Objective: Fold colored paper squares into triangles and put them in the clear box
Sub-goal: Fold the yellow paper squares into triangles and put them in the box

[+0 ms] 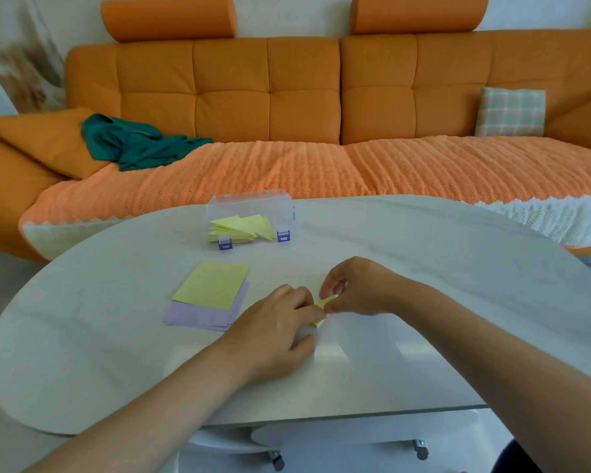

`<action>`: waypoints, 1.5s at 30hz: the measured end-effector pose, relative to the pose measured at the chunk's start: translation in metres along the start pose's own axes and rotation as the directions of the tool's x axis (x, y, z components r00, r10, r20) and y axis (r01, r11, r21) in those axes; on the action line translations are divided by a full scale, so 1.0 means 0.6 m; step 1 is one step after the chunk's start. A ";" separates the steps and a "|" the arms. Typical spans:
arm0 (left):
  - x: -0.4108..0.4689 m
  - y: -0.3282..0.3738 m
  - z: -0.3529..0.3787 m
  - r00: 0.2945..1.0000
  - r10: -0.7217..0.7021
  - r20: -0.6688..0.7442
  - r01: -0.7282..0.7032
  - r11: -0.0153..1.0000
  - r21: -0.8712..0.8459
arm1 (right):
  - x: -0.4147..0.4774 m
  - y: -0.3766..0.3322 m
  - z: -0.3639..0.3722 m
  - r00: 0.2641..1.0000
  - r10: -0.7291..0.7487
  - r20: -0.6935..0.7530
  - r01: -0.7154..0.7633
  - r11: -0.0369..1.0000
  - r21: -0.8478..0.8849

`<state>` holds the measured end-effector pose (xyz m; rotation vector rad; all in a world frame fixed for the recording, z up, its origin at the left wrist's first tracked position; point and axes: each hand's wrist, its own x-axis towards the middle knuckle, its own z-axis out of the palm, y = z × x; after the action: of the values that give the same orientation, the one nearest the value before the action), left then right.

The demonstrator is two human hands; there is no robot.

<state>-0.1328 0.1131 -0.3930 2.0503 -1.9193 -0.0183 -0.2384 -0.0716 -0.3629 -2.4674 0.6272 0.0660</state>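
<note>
A small yellow folded paper point(322, 303) lies on the white table point(458, 302), mostly hidden under my hands. My left hand point(277, 331) lies flat over it, fingertips pressing on the paper. My right hand point(355, 288) pinches the paper's upper corner between thumb and fingers. To the left sits a stack of paper squares: a yellow sheet point(212, 285) on top of lilac ones point(198, 314). Farther back stands the clear box point(253, 213) with purple latches, lid open, holding several yellow folded triangles point(239, 228).
The table's curved far edge borders an orange sofa point(287, 97) covered with an orange throw. A green cloth point(133, 141) and a checked cushion point(510, 112) lie on the sofa. The table's near edge runs just below my forearms.
</note>
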 end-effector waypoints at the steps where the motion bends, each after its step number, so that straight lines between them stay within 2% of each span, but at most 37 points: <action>1: 0.000 0.000 0.000 1.000 0.000 -0.002 0.000 1.000 0.002 | 0.001 0.000 -0.001 1.000 0.007 -0.002 -0.007 1.000 -0.002; 8: 0.004 0.000 0.001 1.000 -0.010 0.000 0.010 1.000 0.027 | 0.010 0.026 -0.020 0.988 0.116 -0.098 -0.110 0.992 0.064; 13: 0.006 0.004 0.001 0.999 -0.045 0.017 0.044 0.999 0.008 | 0.009 0.031 -0.010 0.986 0.122 -0.117 -0.109 0.988 0.111; 20: 0.017 0.011 0.004 0.994 -0.104 0.042 0.104 0.995 -0.002 | 0.003 0.021 0.003 0.989 0.128 -0.077 -0.126 0.991 0.037; 28: -0.010 0.006 0.001 0.989 -0.123 0.082 0.137 0.971 -0.196 | 0.006 0.014 -0.002 0.985 0.166 -0.056 -0.164 0.986 0.032; 36: -0.042 0.002 -0.007 0.985 -0.118 0.124 0.141 0.970 -0.200 | 0.003 0.009 -0.002 0.985 0.168 -0.049 -0.167 0.986 0.016; 40: -0.035 0.009 -0.012 0.990 -0.115 0.087 0.128 0.978 -0.165 | 0.000 0.007 -0.003 0.989 0.139 -0.055 -0.138 0.990 0.011; 45: 0.002 0.015 -0.012 0.980 -0.198 -0.001 0.194 0.963 -0.186 | -0.005 0.000 -0.003 0.994 0.104 -0.044 -0.104 0.995 0.001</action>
<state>-0.1397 0.1135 -0.3836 2.0953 -1.6284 -0.2148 -0.2413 -0.0717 -0.3609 -2.4418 0.7745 0.0527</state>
